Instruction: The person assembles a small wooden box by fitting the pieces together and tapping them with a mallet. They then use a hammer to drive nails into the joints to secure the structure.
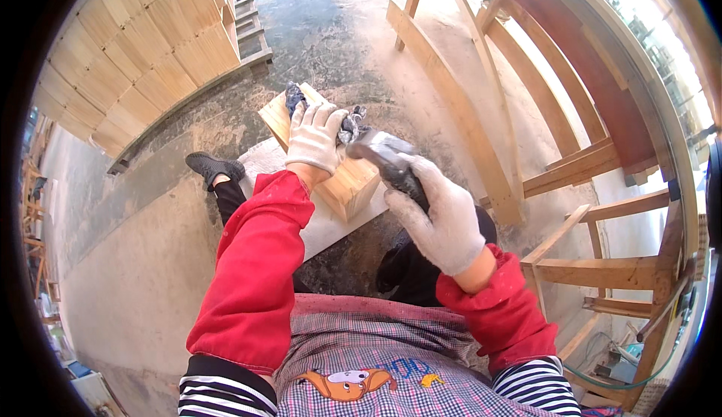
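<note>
A pale wooden block or box (352, 188) lies lengthwise in front of me on a light sheet (320, 235). My left hand (314, 136), in a white glove, rests on its top with fingers stretched out flat. Dark, shiny crumpled material (352, 124) shows on both sides of that hand; whether it runs underneath is hidden. My right hand (440, 218), also gloved, is closed round the black grip of a hammer (385, 157). The grey hammer head is somewhat blurred and hovers near the block's right side, close to the crumpled material.
Stacked pale wooden boxes (139, 56) stand on a pallet (252, 30) at the far left. On the right are a wooden frame (602, 270) and leaning boards (459, 101). My shoe (214, 169) is left of the block. A green cable (639, 384) hangs at lower right.
</note>
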Action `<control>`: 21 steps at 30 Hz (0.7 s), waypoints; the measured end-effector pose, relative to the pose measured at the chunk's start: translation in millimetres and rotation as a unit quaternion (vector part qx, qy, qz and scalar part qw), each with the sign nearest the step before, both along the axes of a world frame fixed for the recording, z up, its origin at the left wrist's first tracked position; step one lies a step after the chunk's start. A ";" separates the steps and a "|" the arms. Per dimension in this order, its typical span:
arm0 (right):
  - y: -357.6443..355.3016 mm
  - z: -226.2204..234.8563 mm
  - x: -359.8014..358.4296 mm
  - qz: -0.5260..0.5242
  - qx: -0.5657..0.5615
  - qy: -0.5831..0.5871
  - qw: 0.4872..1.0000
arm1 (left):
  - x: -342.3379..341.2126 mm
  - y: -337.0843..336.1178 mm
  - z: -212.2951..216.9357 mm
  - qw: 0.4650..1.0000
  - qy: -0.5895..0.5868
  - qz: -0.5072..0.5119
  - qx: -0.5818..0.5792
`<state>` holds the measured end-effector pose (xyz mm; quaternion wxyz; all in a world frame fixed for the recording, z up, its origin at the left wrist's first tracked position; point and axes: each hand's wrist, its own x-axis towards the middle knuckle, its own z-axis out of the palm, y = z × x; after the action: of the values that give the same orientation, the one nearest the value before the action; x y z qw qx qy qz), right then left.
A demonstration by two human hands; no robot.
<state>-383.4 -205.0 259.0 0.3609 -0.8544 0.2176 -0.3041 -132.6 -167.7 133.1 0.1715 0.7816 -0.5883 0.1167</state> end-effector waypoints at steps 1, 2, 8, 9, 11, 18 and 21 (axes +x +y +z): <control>4.3 -1.2 -4.0 -0.001 0.058 -0.001 0.998 | -1.7 -2.4 0.9 1.000 0.002 -0.002 0.001; 1.1 -10.4 -5.7 0.011 0.046 0.085 0.995 | -3.3 -4.9 2.1 1.000 0.003 -0.005 0.003; -27.4 -17.1 -6.5 0.031 -0.040 0.239 0.970 | -0.9 0.0 -6.4 0.999 -0.009 -0.010 -0.046; -24.7 -11.7 -9.5 0.016 -0.017 0.201 0.979 | -2.2 2.6 -8.3 0.999 -0.001 -0.007 -0.048; -16.1 -1.0 -10.7 -0.015 0.019 0.095 0.995 | -2.2 -0.6 -2.5 0.999 0.010 -0.002 -0.043; -34.9 -39.4 -12.3 -0.002 0.004 0.280 0.960 | 1.8 -8.7 -1.9 0.999 -0.002 -0.009 -0.046; -31.8 -16.9 -12.9 -0.022 0.000 0.169 0.985 | 0.2 -1.6 -6.8 0.999 0.000 -0.006 -0.049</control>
<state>-396.3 -236.8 242.1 0.3127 -0.8884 0.2939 -0.1632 -132.4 -169.3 126.4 0.2109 0.7684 -0.5868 0.1442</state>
